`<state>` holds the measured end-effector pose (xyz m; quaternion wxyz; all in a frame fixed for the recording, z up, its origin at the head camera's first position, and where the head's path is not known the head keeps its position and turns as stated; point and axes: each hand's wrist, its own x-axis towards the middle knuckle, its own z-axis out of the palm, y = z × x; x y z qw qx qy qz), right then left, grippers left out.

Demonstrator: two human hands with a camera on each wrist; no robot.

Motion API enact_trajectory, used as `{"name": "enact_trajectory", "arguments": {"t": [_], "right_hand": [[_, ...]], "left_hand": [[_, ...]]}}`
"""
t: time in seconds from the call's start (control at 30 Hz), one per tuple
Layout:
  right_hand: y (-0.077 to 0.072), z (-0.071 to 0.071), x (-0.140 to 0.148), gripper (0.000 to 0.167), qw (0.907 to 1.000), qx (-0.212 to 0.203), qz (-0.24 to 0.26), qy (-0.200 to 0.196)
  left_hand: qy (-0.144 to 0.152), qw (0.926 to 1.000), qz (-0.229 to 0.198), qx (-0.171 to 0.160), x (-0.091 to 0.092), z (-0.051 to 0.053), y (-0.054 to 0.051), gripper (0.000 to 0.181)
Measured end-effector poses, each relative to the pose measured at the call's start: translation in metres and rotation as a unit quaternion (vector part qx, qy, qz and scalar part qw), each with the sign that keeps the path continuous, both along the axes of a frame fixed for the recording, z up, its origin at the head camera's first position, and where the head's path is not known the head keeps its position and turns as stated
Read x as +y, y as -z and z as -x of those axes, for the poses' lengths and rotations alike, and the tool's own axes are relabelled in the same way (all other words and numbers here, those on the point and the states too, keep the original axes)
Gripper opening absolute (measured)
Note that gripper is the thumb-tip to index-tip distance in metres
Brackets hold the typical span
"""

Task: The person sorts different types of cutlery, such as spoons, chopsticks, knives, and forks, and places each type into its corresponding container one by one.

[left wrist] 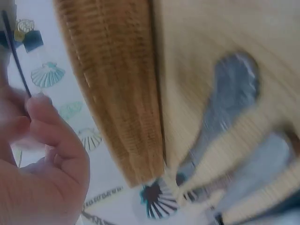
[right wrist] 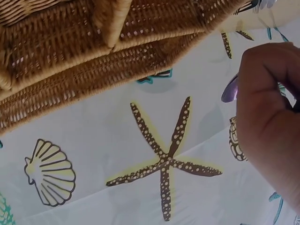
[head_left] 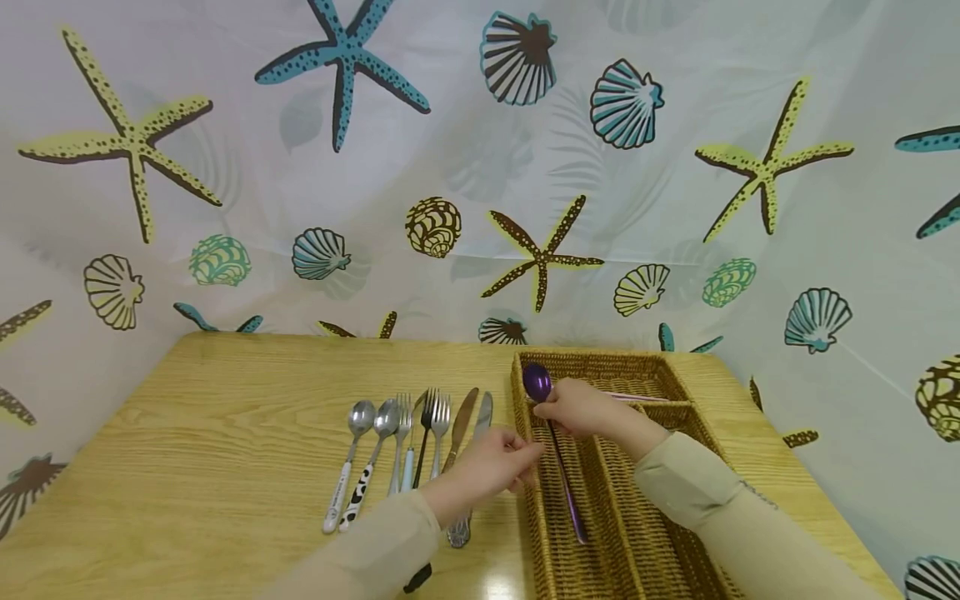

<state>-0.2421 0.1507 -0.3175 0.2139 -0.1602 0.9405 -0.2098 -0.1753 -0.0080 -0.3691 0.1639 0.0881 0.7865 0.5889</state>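
A long-handled purple spoon (head_left: 537,382) is in my right hand (head_left: 581,407), whose thumb and fingers pinch it just below the bowl. Its thin handle slants down over the front left compartment of the wicker cutlery tray (head_left: 528,500). My left hand (head_left: 491,462) hovers by the tray's left wall, fingers loosely curled, their tips close to the handle but apart from it in the head view. In the left wrist view the dark handle (left wrist: 16,61) passes by those fingertips. Only an edge of the purple bowl (right wrist: 229,90) shows in the right wrist view.
Left of the tray lie two spoons (head_left: 362,417), several forks (head_left: 441,412) and knives (head_left: 465,417) in a row on the wooden table (head_left: 225,450). A pinkish-purple handle (head_left: 633,397) lies in the tray's back compartment. A shell-patterned cloth (head_left: 450,167) hangs behind.
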Motion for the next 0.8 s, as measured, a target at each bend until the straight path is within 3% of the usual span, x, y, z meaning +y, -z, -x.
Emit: {"name": "enact_trajectory", "arguments": {"t": [0.13,0.23,0.33,0.47,0.53,0.63,0.8], "right_hand": [[-0.006,0.002,0.012,0.048,1.0000,-0.006,-0.003,-0.002],[-0.008,0.003,0.025,0.049,0.9999,-0.003,-0.010,-0.014],[-0.009,0.004,0.040,0.048,0.9998,-0.001,-0.014,-0.011],[-0.009,0.005,0.059,0.046,0.9998,-0.006,-0.021,0.002],[-0.009,0.005,0.068,0.046,0.9995,-0.006,-0.030,0.006],[-0.008,0.005,0.081,0.045,0.9993,-0.005,-0.036,0.005],[-0.004,0.002,0.101,0.044,0.9991,0.008,-0.040,0.005]], "left_hand": [[-0.035,0.9972,0.065,0.011,-0.035,0.002,-0.002,0.026],[-0.071,0.9888,0.130,0.022,-0.073,0.006,-0.001,0.025],[-0.093,0.9732,0.208,0.033,-0.112,0.009,0.006,0.023],[-0.093,0.9457,0.309,0.042,-0.153,0.006,0.015,0.024],[-0.096,0.9329,0.345,0.039,-0.166,0.003,0.019,0.025],[-0.097,0.9195,0.379,0.035,-0.179,0.000,0.023,0.028],[-0.084,0.9121,0.401,0.020,-0.185,-0.001,0.034,0.029]]}}
